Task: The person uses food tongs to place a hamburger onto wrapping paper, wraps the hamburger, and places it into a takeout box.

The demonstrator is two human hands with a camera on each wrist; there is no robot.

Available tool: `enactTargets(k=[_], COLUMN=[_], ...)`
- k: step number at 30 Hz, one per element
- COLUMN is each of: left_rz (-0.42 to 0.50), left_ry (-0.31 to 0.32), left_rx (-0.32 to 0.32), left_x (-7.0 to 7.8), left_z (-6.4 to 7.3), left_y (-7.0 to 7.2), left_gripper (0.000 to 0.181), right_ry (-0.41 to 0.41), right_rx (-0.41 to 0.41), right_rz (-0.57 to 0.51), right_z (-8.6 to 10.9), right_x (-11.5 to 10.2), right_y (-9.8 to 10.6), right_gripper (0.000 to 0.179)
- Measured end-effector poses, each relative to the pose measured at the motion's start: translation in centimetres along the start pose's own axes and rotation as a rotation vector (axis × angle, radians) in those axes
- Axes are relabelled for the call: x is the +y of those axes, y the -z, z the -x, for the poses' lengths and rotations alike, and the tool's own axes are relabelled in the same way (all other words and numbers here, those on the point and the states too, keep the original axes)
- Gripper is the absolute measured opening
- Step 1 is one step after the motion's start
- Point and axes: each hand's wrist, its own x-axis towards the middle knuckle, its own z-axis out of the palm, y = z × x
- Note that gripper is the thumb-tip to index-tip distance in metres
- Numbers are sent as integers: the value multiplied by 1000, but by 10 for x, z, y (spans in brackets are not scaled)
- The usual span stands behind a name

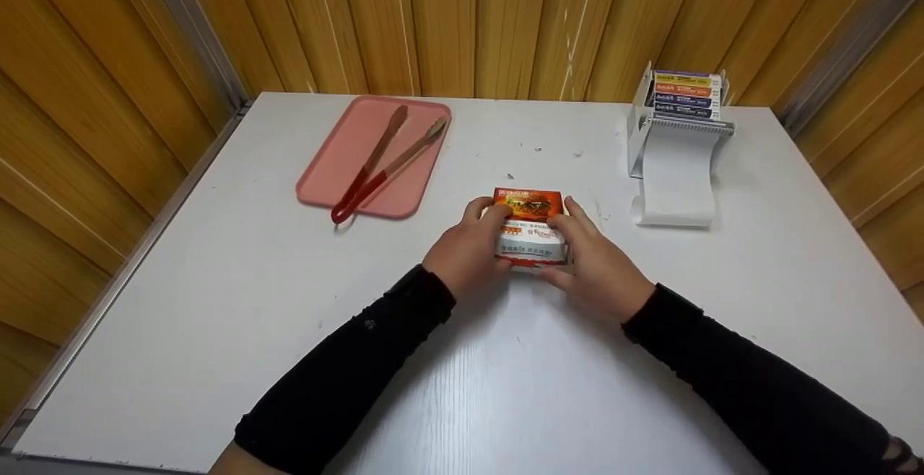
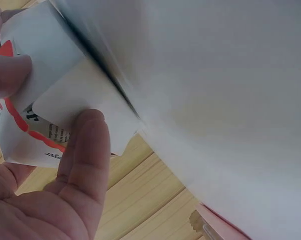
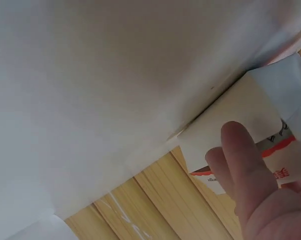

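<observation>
A small burger box (image 1: 533, 244) with an orange-red printed lid and white, printed sides sits on the white table in front of the person. The left hand (image 1: 465, 253) grips its left side, thumb at the near edge and fingers along the far part. On the opposite side, the right hand (image 1: 605, 267) holds it in much the same way. In the left wrist view, fingers (image 2: 90, 155) press a white side flap of the box (image 2: 45, 45). Fingertips (image 3: 235, 135) lie against another white flap of the box (image 3: 275, 80) in the right wrist view.
A pink tray (image 1: 325, 172) at the back left bears tongs (image 1: 368, 188) with red handles. At the back right stands a white dispenser (image 1: 637, 132) holding several coloured boxes (image 1: 682, 92), with a white paper sheet (image 1: 677, 179) hanging from it. A wood-slat wall (image 1: 505, 27) borders the table.
</observation>
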Motion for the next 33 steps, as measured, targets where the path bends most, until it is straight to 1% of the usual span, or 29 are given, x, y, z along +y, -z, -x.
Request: enactTargets(k=[6, 10, 12, 14, 17, 21, 26, 28, 33], left_rz=[-11, -23, -43, -68, -105, -135, -160, -165, -179], left_ry=[-25, -22, -11, 2, 20, 33, 31, 31, 33], left_rx=[13, -6, -16, -23, -23, -18, -12, -7, 1], left_x=[-2, 0, 1, 2, 4, 6, 6, 7, 7], left_z=[-1, -2, -2, -3, -4, -5, -7, -7, -6], left_y=[-2, -2, -1, -1, 0, 1, 0, 0, 0], left_gripper=[79, 86, 87, 86, 83, 83, 81, 80, 80], right_ry=[-24, -24, -6, 6, 20, 12, -39, -47, -21], right_rx=[11, 20, 25, 20, 4, -16, -35, -32, -23], right_rz=[-28, -35, -44, -49, -51, -32, -24, -24, -28], right_z=[-4, -3, -3, -3, -4, -5, -8, -9, -10], right_x=[-5, -6, -5, -5, -3, -3, -4, -5, -4], right_y=[-3, -2, -2, -1, 0, 0, 0, 1, 2], right_gripper=[63, 59, 56, 58, 64, 67, 66, 68, 74])
